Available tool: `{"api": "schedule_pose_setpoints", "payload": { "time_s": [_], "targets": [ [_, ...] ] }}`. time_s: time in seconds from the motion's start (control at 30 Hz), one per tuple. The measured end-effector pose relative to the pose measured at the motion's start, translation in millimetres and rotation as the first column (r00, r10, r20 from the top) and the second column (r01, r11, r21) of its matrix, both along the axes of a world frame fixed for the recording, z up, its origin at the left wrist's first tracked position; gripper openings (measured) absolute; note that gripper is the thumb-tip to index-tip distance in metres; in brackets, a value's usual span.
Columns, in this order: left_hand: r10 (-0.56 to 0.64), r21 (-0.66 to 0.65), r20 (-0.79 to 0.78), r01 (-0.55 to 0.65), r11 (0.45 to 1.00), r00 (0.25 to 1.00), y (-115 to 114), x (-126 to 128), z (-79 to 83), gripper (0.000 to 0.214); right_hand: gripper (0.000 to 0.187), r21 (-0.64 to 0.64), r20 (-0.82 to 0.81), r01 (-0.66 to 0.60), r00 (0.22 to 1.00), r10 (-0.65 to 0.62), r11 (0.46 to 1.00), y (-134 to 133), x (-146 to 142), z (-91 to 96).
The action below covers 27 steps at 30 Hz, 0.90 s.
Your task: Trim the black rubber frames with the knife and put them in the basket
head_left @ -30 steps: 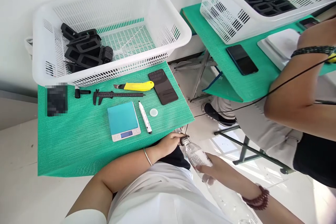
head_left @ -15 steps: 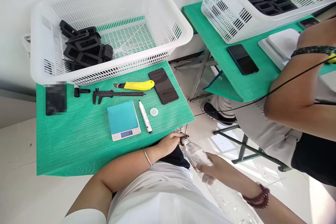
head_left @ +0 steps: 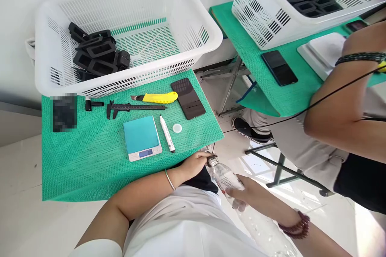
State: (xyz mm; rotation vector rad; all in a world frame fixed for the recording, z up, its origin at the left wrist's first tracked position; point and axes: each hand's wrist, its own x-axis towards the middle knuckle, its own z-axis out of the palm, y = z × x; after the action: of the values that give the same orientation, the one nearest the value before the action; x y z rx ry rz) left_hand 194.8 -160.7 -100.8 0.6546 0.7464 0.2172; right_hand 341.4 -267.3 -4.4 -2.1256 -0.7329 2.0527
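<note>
A clear plastic bottle (head_left: 224, 176) with a printed label slants beside my lap, off the front right corner of the green table. My right hand (head_left: 243, 194) is closed around its body at the label. At the mouth of the bottle, my left hand (head_left: 197, 164) has its fingers pressed together on the neck, where a dark brown band shows. Whether that band is a cap or a ring, I cannot tell. A marker (head_left: 167, 133), a small white disc (head_left: 177, 128) and a digital scale (head_left: 143, 137) lie nearest on the table.
On the green table (head_left: 81, 156) are a yellow utility knife (head_left: 159, 96), a black caliper (head_left: 135, 107), a phone (head_left: 188, 98) and a white basket (head_left: 193, 58) with black frames (head_left: 101, 49). A co-worker's arm (head_left: 340, 116) and a second basket (head_left: 259, 12) are at right.
</note>
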Motion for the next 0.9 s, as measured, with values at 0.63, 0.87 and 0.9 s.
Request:
{"api": "schedule_pose_setpoints", "payload": {
  "time_s": [0.63, 0.87, 0.9],
  "targets": [
    [0.015, -0.019, 0.032, -0.014, 1.0, 0.999, 0.3, 2.0, -3.2, 0.031, 0.026, -0.001, -0.004, 0.001, 1.0, -0.001, 1.0, 7.1, -3.1, 8.3],
    [0.023, -0.014, 0.021, -0.022, 1.0, 1.0, 0.0, 2.1, -6.1, 0.033, 0.025, 0.0, -0.002, -0.002, 1.0, 0.002, 1.0, 13.8, -6.3, 16.2],
    [0.024, -0.012, 0.02, -0.024, 1.0, 0.999, -0.2, 2.0, -6.6, 0.033, 0.025, 0.0, 0.001, -0.001, 1.0, 0.001, 1.0, 13.8, -6.6, 16.1]
  ]
}}
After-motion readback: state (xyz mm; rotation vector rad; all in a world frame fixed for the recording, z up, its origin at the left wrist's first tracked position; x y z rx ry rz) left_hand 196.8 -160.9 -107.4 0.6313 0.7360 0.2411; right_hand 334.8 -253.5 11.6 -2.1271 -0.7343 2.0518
